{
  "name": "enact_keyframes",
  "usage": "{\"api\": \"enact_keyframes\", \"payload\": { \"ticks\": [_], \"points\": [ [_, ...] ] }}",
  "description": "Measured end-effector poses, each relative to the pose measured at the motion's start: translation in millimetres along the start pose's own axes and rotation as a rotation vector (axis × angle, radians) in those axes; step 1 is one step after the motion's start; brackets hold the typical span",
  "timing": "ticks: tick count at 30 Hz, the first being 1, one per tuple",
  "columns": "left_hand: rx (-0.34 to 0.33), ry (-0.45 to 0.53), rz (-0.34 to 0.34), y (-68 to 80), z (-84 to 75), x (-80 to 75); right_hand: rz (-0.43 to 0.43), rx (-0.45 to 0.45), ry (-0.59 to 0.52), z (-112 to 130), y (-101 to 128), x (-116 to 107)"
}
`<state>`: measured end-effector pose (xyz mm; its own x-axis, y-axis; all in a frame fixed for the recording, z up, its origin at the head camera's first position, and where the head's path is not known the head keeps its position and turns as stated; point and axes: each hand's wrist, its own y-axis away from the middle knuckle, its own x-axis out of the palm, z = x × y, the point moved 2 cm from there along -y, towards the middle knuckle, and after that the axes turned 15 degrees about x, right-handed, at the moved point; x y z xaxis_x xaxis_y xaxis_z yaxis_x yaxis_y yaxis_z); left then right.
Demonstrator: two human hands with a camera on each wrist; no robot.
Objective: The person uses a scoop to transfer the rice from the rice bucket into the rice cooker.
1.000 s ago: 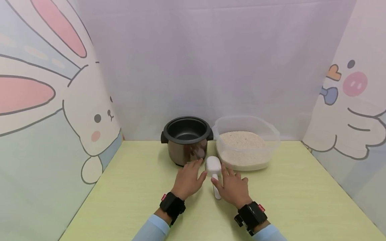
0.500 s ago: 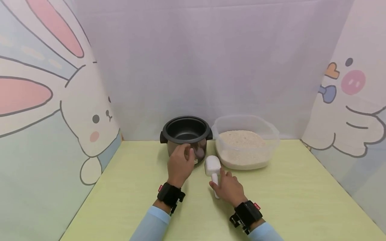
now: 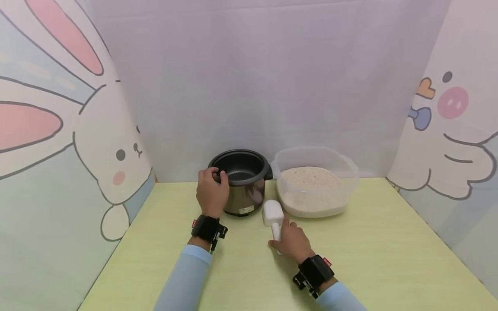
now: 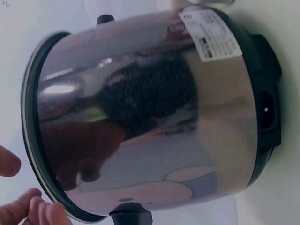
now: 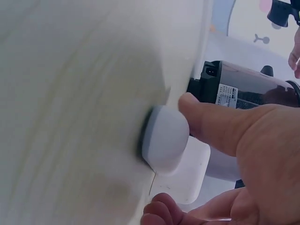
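Pot: dark shiny round metallic cooker pot [image 3: 247, 196] with a black rim, upright on the pale yellow-green bench [image 3: 373, 246]. Using it as my landmark for everything here.
Scoop: white plastic-looking scoop [image 3: 273, 212], lying in front of the pot and a bit to its right, handle [image 3: 276, 231] pointing back toward the person. Bowl seems to be face down, can't see the opening.
Tub: clear frosted plastic tub [image 3: 342, 166] right beside the pot on its right side, with pale rice-like grain [image 3: 311, 179] filling the lower part. Can't tell if the two touch.
Left hand [image 3: 212, 195]: at the pot's left rim, thumb and fingers apart. Honestly can't tell if any fingertip is on the rim.
Right hand [image 3: 294, 242]: in front of the pot, thumb on one side of the scoop handle and fingers on the other, doesn't look clamped down.
Scoop feel: I'd guess light and stiff, maybe slick, not fragile. Take it mid-handle, thumb opposite the fingers, so the bowl doesn't twist.
Pot feel: probably heavier, rigid, with slippery-looking polished sides. I'd go for the stubby black side handle [image 4: 132, 215] or the rim, not the smooth wall.
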<state>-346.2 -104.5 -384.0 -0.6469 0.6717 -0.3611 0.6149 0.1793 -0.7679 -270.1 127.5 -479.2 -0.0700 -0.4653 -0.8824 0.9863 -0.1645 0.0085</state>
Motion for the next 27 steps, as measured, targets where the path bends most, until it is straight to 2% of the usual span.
{"api": "enact_keyframes", "payload": {
  "ticks": [4, 9, 15, 21, 27],
  "points": [
    [-0.057, -0.028, 0.020, -8.2, 10.5, 1.6, 0.037, 0.006, -0.021, 1, -1, 1],
    [-0.123, -0.040, 0.125, -12.4, 23.5, 5.9, 0.048, -0.016, -0.003, 1, 0, 1],
    [-0.194, 0.059, 0.237, -12.6, 33.5, 10.7, 0.024, -0.043, 0.037, 0, 1, -5],
    [-0.220, 0.137, 0.244, -13.5, 40.1, 15.5, 0.027, -0.050, 0.063, -5, 0, -8],
    [-0.184, 0.224, 0.229, -9.7, 43.4, 19.1, -0.008, -0.088, 0.098, -10, 3, -12]
  ]
}}
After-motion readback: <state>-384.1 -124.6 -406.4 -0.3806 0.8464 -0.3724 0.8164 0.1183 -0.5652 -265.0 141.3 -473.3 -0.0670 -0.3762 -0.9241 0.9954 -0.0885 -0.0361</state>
